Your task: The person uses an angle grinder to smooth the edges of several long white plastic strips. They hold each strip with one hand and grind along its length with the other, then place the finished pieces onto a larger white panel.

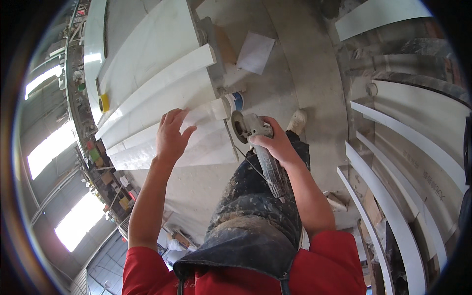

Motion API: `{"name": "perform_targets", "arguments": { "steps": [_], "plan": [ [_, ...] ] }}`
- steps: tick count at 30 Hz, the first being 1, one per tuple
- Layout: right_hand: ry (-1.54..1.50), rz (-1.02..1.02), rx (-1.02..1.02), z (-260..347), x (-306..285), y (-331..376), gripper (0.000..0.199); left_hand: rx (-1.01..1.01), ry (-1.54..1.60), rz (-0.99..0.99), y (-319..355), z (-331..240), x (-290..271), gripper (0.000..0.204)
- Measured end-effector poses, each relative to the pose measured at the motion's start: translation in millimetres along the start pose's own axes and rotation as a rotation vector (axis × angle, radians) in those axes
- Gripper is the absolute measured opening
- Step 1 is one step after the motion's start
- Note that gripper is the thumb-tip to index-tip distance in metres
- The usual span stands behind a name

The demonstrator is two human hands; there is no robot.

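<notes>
I judge the job to be partway along: the angle grinder (265, 157) is up and in my grip, but its disc (239, 126) stands off the end of the narrow white strip (209, 112), just to the right of it, with a gap between. I cannot tell whether the disc is spinning.

My right hand (276, 143) is closed around the grinder's body, thumb across the top. My left hand (172, 136) is over the strip's middle — fingers loosely bent, thumb spread away, nothing held. Whether its fingertips touch the strip I cannot tell.

As for what is done, the strip already lies along the white panel (194, 91), and a second white strip (196, 60) lies beyond it, roughly alongside. I see no clear sign of which edges are finished; the near end looks plain from here, so I would count the edge work as possibly left to do. A blue and white container (237, 101) sits just beside the strip's end, and a yellow tape roll (103, 103) is beyond its far end. Well to the right of the strip, more long white pieces (393, 209) stand side by side — whether worked or waiting, I cannot say.
</notes>
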State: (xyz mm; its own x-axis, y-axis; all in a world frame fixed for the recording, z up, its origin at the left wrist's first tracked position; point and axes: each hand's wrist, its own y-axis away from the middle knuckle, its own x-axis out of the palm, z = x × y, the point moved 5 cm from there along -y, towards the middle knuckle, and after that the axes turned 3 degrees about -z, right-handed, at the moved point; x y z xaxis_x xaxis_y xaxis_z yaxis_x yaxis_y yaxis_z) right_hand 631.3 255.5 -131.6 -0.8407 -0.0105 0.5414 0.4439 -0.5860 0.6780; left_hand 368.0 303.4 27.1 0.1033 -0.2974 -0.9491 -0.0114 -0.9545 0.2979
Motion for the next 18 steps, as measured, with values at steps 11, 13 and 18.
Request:
{"name": "perform_targets", "arguments": {
  "steps": [11,13,18],
  "plan": [
    [-0.107,-0.067,0.018,83,-29,-28,0.068,0.046,-0.046,-0.175,-104,-15,-35,0.066],
    [-0.090,-0.028,-0.019,99,-20,-42,0.069,0.002,-0.022,-0.120,-118,-15,-35,0.064],
    [-0.059,0.060,-0.130,126,14,-80,0.071,-0.030,-0.030,-0.099,-124,-10,-37,0.058]
  ]
}}
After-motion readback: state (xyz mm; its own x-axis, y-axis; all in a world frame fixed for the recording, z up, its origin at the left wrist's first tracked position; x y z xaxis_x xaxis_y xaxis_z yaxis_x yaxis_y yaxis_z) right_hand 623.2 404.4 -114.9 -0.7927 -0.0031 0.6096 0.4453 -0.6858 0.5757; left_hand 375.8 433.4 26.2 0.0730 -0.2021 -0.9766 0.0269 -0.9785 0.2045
